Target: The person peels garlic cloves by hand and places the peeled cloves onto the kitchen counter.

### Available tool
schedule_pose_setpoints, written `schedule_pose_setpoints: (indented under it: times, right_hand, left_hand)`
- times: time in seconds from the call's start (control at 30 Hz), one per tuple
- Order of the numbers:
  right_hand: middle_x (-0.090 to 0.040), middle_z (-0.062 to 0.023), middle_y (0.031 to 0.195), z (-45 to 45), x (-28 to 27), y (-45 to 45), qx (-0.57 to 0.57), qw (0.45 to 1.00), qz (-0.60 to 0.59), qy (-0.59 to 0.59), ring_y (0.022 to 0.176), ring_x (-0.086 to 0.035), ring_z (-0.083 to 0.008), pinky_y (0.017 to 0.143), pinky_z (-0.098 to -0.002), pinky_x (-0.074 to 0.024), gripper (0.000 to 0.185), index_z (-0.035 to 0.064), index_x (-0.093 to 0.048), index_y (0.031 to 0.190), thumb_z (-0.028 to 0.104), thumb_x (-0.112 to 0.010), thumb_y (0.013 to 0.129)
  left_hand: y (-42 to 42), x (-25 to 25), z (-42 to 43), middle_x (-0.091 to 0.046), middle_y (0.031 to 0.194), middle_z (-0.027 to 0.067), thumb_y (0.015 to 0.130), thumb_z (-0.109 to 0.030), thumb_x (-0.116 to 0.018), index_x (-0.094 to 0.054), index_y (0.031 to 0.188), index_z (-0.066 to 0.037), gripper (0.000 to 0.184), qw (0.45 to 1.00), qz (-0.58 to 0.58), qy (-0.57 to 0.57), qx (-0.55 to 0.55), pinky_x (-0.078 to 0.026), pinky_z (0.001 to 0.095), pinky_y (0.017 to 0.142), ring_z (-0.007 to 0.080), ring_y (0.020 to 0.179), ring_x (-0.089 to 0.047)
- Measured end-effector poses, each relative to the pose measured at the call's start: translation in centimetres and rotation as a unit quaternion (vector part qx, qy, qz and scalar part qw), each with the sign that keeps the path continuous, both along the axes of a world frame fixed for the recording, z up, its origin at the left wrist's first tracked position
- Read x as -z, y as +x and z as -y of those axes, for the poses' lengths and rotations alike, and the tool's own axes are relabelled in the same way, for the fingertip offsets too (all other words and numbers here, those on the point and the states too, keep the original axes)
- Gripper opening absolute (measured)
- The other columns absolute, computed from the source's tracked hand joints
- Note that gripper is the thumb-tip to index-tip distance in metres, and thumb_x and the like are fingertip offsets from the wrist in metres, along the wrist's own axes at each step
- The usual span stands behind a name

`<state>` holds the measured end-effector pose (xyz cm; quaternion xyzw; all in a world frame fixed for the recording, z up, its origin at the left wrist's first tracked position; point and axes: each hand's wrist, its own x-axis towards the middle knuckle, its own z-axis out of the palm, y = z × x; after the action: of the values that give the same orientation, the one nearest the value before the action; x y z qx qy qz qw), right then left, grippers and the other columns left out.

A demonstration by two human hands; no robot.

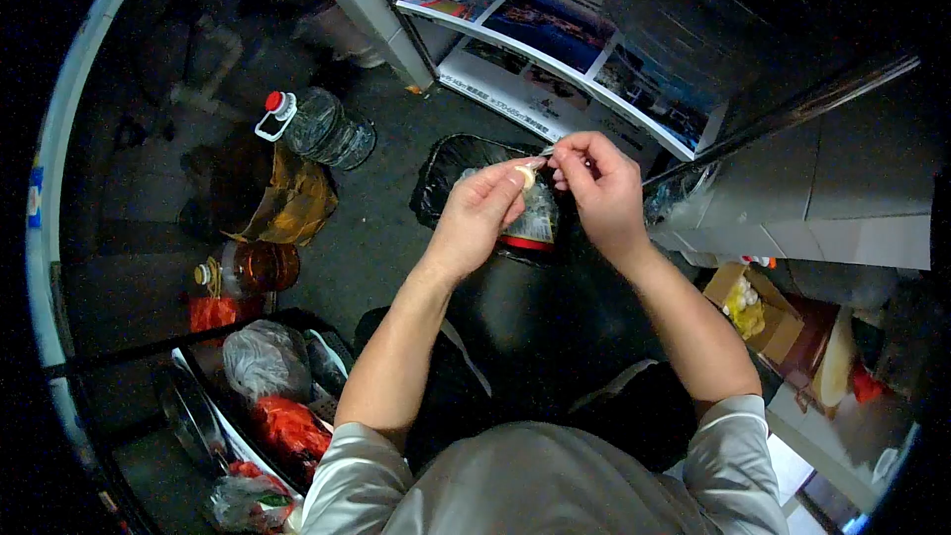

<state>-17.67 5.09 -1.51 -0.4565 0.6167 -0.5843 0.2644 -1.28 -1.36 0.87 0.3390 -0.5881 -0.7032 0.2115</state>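
Observation:
My left hand (pixel 483 216) is closed, thumb and fingers pinching a small pale rounded piece (pixel 525 177) that looks like a garlic clove. Close beside it, my right hand (pixel 600 183) is closed too, its thumb and forefinger pinched at a thin pale sliver (pixel 546 151) by the clove's far end. What that sliver is cannot be made out. Below both hands stands a bin with a black plastic liner (pixel 436 178). Clear packaging with a printed label and a red edge (pixel 530 238) shows in it, partly hidden by my left hand.
A large clear bottle with a red cap (pixel 332 129) and a bottle of amber liquid (pixel 260 266) are on the left. Bags (pixel 265 359) fill a container at lower left. A shelf with printed sheets (pixel 555 25) stands ahead; a cardboard box (pixel 778 322) is right.

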Motion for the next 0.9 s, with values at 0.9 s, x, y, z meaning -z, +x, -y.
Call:
schedule_pose_setpoints:
  times: [0.9]
  right_hand:
    - [-0.067, -0.0156, 0.084, -0.2, -2.8, 0.7, -0.08, 0.99, -0.104, 0.052, 0.077, -0.066, -0.0334, 0.069, -0.04, -0.0524, 0.015, 0.002, -0.069, 0.089, 0.016, -0.063, 0.087]
  left_hand:
    - [0.0, 1.6, -0.1, -0.065, 0.079, 0.0082, 0.094, -0.017, -0.063, -0.056, 0.112, -0.005, 0.022, 0.932, 0.128, -0.334, -0.064, -0.048, 0.0286, 0.059, 0.0143, 0.066, -0.061]
